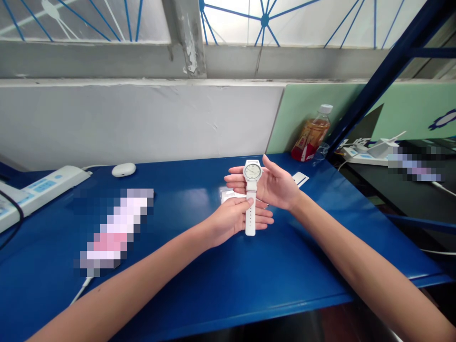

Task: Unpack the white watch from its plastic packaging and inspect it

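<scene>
A white wristwatch with a pale round dial hangs upright over the desk's middle, its strap pointing down toward me. My left hand pinches the lower strap, thumb on top and fingers stretched out behind it. Behind the watch case, my right hand lies palm up with its fingers straight and thumb spread. The case is against or just in front of those fingers; whether it rests on them I cannot tell. Beneath the hands lies a small clear packet, mostly covered.
On the blue desk are a blurred-out phone-like slab with a cable, a white earbud case and a power strip. A drink bottle stands at the back right, a white card nearer. A blue metal post rises beyond.
</scene>
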A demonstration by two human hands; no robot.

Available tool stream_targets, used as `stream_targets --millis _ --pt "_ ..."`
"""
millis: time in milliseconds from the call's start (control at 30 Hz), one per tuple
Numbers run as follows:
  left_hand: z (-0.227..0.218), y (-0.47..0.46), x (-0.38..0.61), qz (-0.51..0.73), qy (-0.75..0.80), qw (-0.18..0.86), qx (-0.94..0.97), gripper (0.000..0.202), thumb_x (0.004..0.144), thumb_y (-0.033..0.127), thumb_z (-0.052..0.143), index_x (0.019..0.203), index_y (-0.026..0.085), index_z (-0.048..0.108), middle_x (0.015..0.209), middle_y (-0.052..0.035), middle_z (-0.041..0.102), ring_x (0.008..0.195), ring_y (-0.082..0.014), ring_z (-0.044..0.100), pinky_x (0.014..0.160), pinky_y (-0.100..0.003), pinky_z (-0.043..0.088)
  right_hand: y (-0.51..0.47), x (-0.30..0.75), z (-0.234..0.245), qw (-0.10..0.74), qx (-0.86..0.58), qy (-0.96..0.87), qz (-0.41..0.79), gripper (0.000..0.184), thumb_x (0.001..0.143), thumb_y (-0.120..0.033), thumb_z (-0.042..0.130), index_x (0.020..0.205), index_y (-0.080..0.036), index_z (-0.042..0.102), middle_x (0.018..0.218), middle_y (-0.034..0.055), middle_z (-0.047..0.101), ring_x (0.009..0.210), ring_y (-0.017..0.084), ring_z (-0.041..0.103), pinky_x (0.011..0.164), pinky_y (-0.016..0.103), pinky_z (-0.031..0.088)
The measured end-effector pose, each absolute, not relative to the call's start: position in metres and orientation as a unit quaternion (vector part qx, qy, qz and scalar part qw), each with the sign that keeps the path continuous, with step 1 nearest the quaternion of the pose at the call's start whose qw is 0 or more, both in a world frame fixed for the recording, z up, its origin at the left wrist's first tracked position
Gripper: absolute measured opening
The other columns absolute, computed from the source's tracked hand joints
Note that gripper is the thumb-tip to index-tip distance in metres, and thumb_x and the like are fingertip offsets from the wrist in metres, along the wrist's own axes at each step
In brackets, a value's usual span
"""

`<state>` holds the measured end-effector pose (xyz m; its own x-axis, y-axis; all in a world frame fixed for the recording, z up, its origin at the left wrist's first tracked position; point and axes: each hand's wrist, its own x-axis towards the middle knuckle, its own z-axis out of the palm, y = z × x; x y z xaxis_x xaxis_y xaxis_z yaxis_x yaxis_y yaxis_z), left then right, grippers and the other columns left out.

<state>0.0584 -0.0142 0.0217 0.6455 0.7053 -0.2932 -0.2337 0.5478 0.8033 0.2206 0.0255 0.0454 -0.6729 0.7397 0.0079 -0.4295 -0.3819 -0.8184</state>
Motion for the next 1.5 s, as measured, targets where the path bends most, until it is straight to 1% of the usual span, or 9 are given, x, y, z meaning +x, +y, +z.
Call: stream_targets --millis 233,567,767,933,1100,1200,1267,1367,1500 --pt "0.025 -0.015 0.059 0.29 0.32 0.814 0.387 0.029 0.094 0.033 0.061 0.096 0.005 0.069 0.101 -0.0204 0.073 0.091 -0.0281 0.073 0.089 -0.044 0.054 0.023 0.22 0.048 0.366 -0.18 -0.409 0.816 0.058 0.096 -0.039 0.02 0.122 -0.007 0.061 0.122 0.0161 0.069 0.117 0.025 0.063 0.112 0.044 0.035" --pt "0.023 -0.015 0.058 0.289 0.313 0.815 0.393 0.03 0.092 0.036 0.064 0.097 0.007 0.069 0.103 -0.0199 0.073 0.093 -0.029 0.072 0.09 -0.045 0.053 0.023 0.22 0.048 0.371 -0.177 -0.407 0.816 0.055 0.096 -0.035 0.022 0.122 -0.008 0.062 0.123 0.0159 0.069 0.117 0.025 0.063 0.113 0.045 0.034" --pt "0.026 -0.015 0.059 0.294 0.323 0.811 0.389 0.024 0.093 0.03 0.062 0.097 0.007 0.068 0.098 -0.0171 0.073 0.086 -0.0257 0.073 0.086 -0.043 0.054 0.025 0.223 0.046 0.392 -0.174 -0.4 0.81 0.053 0.099 -0.034 0.022 0.119 -0.01 0.065 0.099 0.0094 0.075 0.102 0.022 0.068 0.107 0.042 0.04" --pt "0.029 -0.015 0.058 0.305 0.313 0.8 0.411 0.024 0.09 0.03 0.066 0.101 0.008 0.068 0.091 -0.0129 0.072 0.08 -0.0209 0.071 0.084 -0.039 0.054 0.027 0.225 0.046 0.44 -0.183 -0.375 0.795 0.045 0.101 -0.033 0.029 0.116 -0.014 0.067 0.093 0.0054 0.074 0.097 0.019 0.068 0.105 0.037 0.043" --pt "0.029 -0.016 0.059 0.317 0.326 0.778 0.434 0.026 0.085 0.029 0.073 0.102 0.011 0.067 0.089 -0.0086 0.071 0.073 -0.0161 0.068 0.077 -0.033 0.052 0.029 0.223 0.045 0.49 -0.213 -0.342 0.773 0.029 0.098 -0.026 0.041 0.1 -0.02 0.07 0.08 0.0006 0.072 0.088 0.016 0.07 0.099 0.032 0.049" --pt "0.027 -0.017 0.06 0.308 0.322 0.785 0.431 0.029 0.086 0.031 0.072 0.106 0.011 0.066 0.092 -0.0094 0.071 0.073 -0.0161 0.068 0.078 -0.034 0.052 0.032 0.221 0.039 0.506 -0.229 -0.343 0.758 0.014 0.091 -0.032 0.061 0.088 -0.021 0.069 0.069 -0.002 0.069 0.083 0.014 0.071 0.086 0.026 0.054" --pt "0.025 -0.019 0.06 0.296 0.3 0.804 0.419 0.031 0.09 0.035 0.067 0.109 0.01 0.065 0.094 -0.0114 0.071 0.074 -0.0178 0.07 0.079 -0.036 0.052 0.034 0.22 0.035 0.509 -0.243 -0.356 0.745 0.017 0.083 -0.036 0.073 0.082 -0.02 0.068 0.066 -0.0023 0.07 0.08 0.014 0.071 0.079 0.023 0.055" --pt "0.023 -0.02 0.06 0.282 0.266 0.828 0.404 0.031 0.094 0.035 0.06 0.111 0.008 0.063 0.092 -0.0141 0.072 0.075 -0.0204 0.071 0.079 -0.036 0.052 0.035 0.218 0.03 0.495 -0.248 -0.393 0.735 0.023 0.082 -0.042 0.075 0.086 -0.019 0.07 0.075 0.0011 0.075 0.08 0.015 0.072 0.079 0.024 0.056" --pt "0.022 -0.019 0.058 0.287 0.255 0.826 0.413 0.029 0.096 0.034 0.056 0.107 0.008 0.065 0.094 -0.0163 0.074 0.079 -0.0225 0.073 0.08 -0.037 0.053 0.031 0.22 0.033 0.443 -0.202 -0.447 0.751 0.032 0.09 -0.043 0.065 0.11 -0.018 0.07 0.101 0.0067 0.078 0.105 0.02 0.07 0.097 0.034 0.052"
